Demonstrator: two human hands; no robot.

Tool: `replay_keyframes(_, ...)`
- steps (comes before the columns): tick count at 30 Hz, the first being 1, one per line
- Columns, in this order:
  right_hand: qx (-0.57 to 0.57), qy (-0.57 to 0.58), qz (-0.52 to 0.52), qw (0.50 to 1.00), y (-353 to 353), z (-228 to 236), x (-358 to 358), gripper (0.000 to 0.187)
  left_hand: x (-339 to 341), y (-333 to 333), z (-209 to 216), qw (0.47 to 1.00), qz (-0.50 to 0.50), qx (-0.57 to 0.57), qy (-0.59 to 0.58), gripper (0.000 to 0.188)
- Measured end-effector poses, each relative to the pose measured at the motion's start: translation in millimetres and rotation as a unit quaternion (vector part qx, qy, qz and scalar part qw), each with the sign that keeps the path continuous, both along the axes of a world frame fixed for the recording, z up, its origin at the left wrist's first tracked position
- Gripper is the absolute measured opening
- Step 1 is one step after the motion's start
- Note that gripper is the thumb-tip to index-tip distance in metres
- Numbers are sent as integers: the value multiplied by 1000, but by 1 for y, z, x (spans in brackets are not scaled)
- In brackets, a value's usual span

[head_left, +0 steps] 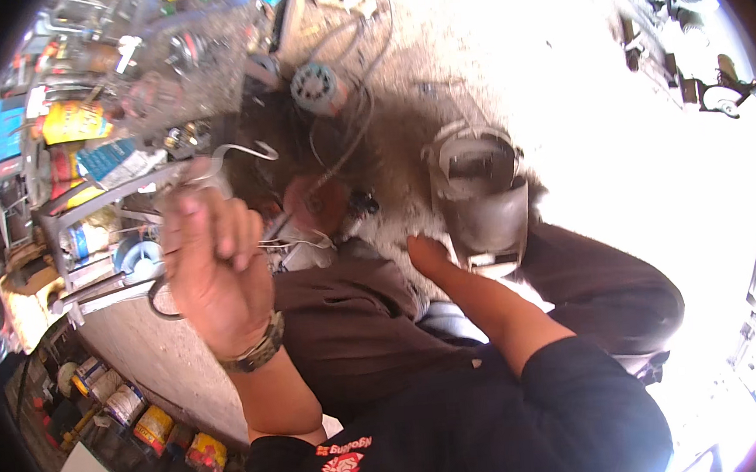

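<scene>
My left hand (218, 269), with a watch on its wrist, is raised at left of centre. Its fingers are curled, and their tips blur with motion. A thin, pale bent rod with a hooked end (249, 148) comes out at these fingertips and seems pinched there. My right forearm reaches between my knees, and my right hand (425, 252) is low by a grey welding mask (490, 215). The fingers of that hand do not show clearly. Beyond my left knee is a reddish disc (316, 203), partly in shadow.
A power tool with a teal, vented end (317, 88) lies ahead, its cable (370, 118) looping over the floor. Crowded tools, a yellow packet (75, 122) and a metal frame (117, 197) fill the left side. Cans (153, 425) stand lower left. Glare washes out the right.
</scene>
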State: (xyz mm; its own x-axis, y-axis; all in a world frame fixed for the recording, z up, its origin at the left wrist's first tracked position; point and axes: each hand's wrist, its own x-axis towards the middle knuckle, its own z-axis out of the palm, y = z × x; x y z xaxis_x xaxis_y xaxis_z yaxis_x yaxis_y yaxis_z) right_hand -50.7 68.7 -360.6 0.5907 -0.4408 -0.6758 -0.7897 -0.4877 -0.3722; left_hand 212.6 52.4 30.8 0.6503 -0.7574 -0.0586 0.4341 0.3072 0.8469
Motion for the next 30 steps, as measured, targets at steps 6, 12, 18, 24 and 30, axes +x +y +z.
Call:
replay_keyframes(6, -55, -20, 10, 998, 4, 9, -21, 25, -21, -20, 7, 1000, 23, 10, -2, 24)
replay_keyframes(12, 22, 30, 20, 999, 37, -21, -51, 25, -31, -20, 5, 995, 67, 58, -48, 22)
replay_keyframes(18, -59, 6, 82, 995, 48, -16, -63, 21, -22, -17, -8, 996, 53, 71, -19, 23)
replay_keyframes(24, 39, 51, 18, 998, 54, -24, -67, 20, -27, -24, -2, 997, -7, 69, -17, 25)
replay_keyframes(30, 135, 41, 3, 990, 46, -12, -57, 24, -31, -25, -2, 997, -36, 62, 0, 22)
